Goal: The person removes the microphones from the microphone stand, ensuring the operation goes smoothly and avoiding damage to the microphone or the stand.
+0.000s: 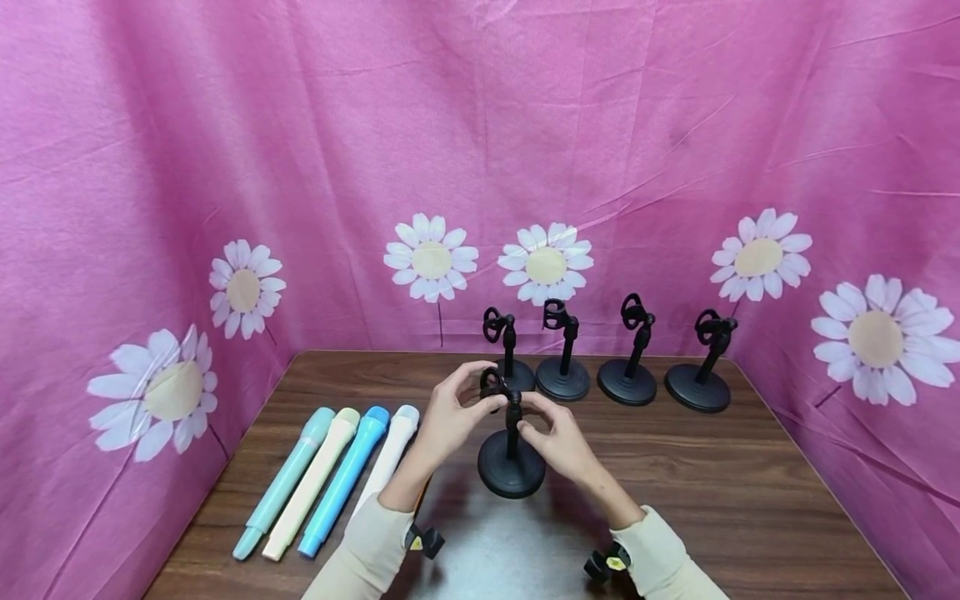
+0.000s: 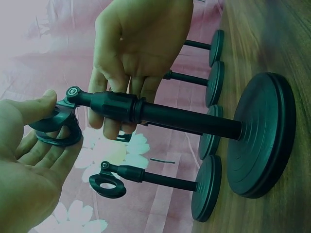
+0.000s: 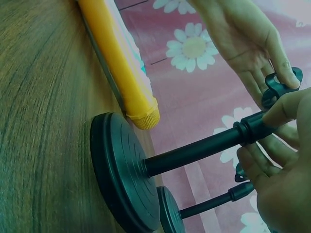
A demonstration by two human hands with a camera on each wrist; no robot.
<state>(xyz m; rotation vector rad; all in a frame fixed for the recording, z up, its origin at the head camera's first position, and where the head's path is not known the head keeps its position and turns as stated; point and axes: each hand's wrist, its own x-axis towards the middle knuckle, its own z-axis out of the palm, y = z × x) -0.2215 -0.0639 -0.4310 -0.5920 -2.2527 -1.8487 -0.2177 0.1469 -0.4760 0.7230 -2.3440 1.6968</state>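
A black desktop microphone stand (image 1: 512, 473) with a round base is upright in front of me, between both hands. My left hand (image 1: 452, 417) pinches its ring-shaped clip (image 2: 59, 141), thumb on one side and fingers behind. My right hand (image 1: 561, 442) holds the collar (image 3: 253, 127) at the top of the pole, with the thumb on the near side. The clip tilts off the joint toward my left hand, and its ring has nothing in it. The pole (image 2: 189, 119) below the collar is bare down to the base.
Several similar black stands (image 1: 627, 382) line the table's back edge before a pink flowered curtain (image 1: 480, 125). At left lie mint (image 1: 288, 475), cream (image 1: 315, 479), blue (image 1: 347, 479) and white (image 1: 390, 450) microphones side by side. A yellow microphone (image 3: 119, 58) lies near my left forearm.
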